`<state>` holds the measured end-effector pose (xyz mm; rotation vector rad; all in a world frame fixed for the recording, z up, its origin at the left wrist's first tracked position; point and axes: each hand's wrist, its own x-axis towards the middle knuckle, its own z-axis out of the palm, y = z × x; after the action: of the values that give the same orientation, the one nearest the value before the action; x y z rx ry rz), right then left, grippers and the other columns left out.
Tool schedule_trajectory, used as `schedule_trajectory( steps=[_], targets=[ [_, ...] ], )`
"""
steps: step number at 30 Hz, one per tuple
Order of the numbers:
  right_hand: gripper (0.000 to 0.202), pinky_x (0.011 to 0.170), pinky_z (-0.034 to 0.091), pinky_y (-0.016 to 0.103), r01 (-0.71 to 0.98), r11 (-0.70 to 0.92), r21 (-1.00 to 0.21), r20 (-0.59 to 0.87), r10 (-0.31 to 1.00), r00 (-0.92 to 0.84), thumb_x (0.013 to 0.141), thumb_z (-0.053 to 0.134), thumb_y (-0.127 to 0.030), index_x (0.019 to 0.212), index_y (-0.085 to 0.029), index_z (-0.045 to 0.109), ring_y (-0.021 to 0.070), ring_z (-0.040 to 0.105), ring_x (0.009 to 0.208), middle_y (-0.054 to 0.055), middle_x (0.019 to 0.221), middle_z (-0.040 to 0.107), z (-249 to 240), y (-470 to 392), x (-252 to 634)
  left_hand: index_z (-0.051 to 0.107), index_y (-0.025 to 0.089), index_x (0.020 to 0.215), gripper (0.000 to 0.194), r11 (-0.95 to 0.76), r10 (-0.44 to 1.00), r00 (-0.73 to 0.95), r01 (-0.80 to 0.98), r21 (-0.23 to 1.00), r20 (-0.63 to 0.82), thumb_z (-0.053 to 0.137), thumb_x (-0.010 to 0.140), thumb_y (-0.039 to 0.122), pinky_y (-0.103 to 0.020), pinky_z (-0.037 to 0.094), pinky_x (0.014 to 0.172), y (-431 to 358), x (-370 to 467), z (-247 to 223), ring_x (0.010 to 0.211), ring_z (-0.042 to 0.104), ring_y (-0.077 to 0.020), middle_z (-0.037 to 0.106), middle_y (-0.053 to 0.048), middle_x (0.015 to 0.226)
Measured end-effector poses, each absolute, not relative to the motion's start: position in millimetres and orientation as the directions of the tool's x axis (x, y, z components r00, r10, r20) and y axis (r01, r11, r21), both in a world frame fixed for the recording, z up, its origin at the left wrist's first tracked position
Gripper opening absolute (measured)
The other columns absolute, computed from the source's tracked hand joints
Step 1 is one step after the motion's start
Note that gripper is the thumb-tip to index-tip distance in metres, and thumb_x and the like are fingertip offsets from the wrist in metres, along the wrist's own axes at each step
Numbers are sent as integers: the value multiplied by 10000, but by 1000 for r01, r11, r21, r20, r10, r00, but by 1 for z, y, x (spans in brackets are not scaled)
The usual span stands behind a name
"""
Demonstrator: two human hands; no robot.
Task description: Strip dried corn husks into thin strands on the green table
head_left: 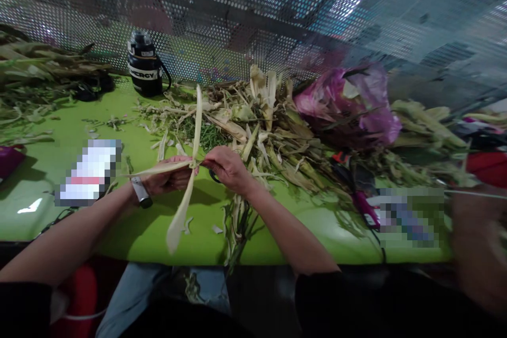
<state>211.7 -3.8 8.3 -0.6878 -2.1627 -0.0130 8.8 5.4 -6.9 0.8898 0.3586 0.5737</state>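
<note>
Pale dried husk strips [182, 208] meet in a small knot in front of me. One long strip stands upward, one hangs down, and another points left across my hand. My left hand [170, 175], with a watch band at its wrist, is closed around the crossing from behind and below. At the right of the knot, my right hand [228, 170] pinches with thumb and fingertips what looks like a thin end of the strips. A dark ring-shaped thing [215, 176], perhaps a scissor handle, shows partly below the right hand. Both hands are above the green table [146, 232].
A heap of dried husks [285, 156] lies beyond my hands, with a pink plastic bag [348, 105] on it. A black bottle [144, 66] stands at the back left. A blurred phone [90, 171] lies left. Another person's arm [477, 237] is at right. Perforated metal mesh [222, 26] rises behind.
</note>
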Motion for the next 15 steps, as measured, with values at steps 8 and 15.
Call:
schedule_trajectory(
  steps=[8,15],
  targets=[
    [273,741,482,305,508,827,-240,703,509,-497,997,434,-371,884,-209,623,165,614,794,48,799,674,-7,3,211,585,136,629,370,492,611,783,-262,830,-115,818,675,421,-160,163,350,10,5,-9,363,227,-17,335,75,438],
    [210,942,440,409,670,657,-345,780,598,-185,980,444,-340,1022,-196,591,230,579,1055,118,1056,664,12,-5,214,542,150,663,322,331,838,545,-473,817,-24,775,759,351,-143,190,329,16,18,-8,327,251,-15,357,92,425]
  ],
)
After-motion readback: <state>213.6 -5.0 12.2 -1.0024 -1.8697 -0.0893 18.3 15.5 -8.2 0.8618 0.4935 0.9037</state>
